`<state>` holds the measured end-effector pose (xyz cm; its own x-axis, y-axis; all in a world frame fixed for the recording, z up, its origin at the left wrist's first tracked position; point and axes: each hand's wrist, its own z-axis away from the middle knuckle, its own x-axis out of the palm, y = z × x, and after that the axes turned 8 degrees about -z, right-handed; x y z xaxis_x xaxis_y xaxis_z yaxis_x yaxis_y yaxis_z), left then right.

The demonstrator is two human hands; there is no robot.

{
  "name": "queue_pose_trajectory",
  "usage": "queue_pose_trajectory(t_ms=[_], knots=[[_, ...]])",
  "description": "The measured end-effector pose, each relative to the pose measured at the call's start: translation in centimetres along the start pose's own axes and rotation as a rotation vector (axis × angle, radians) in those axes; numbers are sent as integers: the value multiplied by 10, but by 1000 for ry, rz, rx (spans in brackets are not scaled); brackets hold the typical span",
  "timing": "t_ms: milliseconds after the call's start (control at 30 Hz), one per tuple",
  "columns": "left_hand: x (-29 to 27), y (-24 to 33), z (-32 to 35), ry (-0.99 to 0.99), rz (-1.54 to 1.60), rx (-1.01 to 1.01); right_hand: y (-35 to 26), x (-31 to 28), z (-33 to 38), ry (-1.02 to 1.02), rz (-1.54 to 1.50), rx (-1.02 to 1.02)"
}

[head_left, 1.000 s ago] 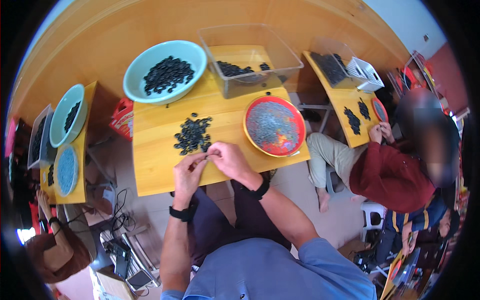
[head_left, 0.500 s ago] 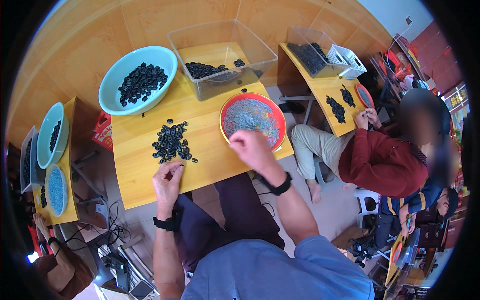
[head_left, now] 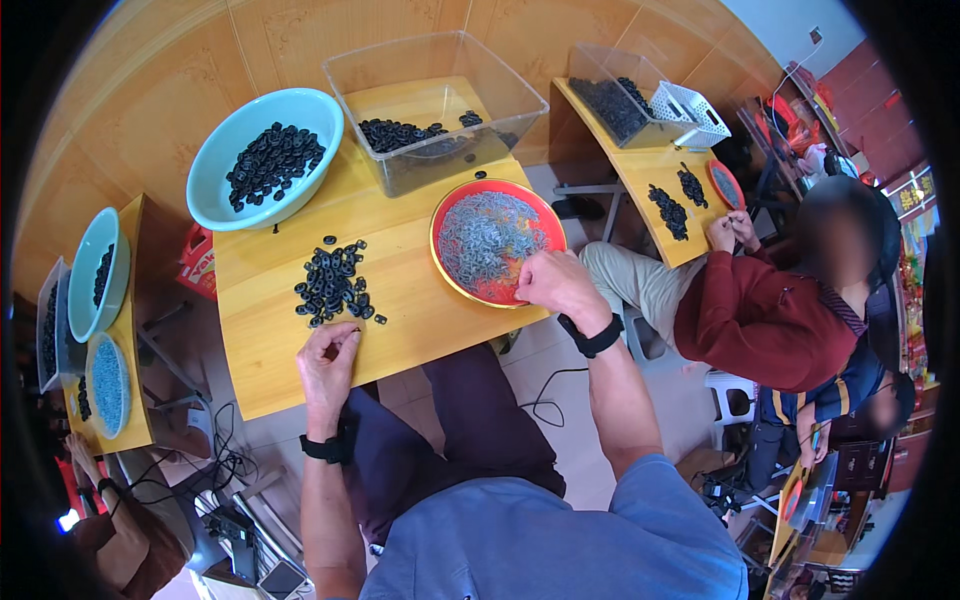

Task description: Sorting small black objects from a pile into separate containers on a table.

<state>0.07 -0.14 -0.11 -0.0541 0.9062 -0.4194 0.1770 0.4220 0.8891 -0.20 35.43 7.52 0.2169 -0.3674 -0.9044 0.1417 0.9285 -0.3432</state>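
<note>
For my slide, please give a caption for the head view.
Right hand reaches into red plate of grey pieces; left hand rests beside black rings.

The table is smooth, yellowish wood with a soft sheen. Near its right edge, a glossy red plastic dish; at its back edge, a clear plastic tub and a glossy turquoise plastic bowl.

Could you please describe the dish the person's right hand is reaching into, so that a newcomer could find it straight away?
Start at the yellow wooden table right in front of the person. On its right side, in front of the clear plastic bin, lies a round red plate with the right hand at its near edge. Unlike the light blue bowl of black rings, it is shallow, gold-rimmed and holds small grey pieces.
</note>
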Motion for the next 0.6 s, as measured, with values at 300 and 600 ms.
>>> queue_pose_trajectory(t_ms=[300,600], knots=[[0,3,1,1,-11,7,5,11,-8,117,-228,-12],[-1,3,0,-4,-4,10,2,4,-7,217,-427,-34]])
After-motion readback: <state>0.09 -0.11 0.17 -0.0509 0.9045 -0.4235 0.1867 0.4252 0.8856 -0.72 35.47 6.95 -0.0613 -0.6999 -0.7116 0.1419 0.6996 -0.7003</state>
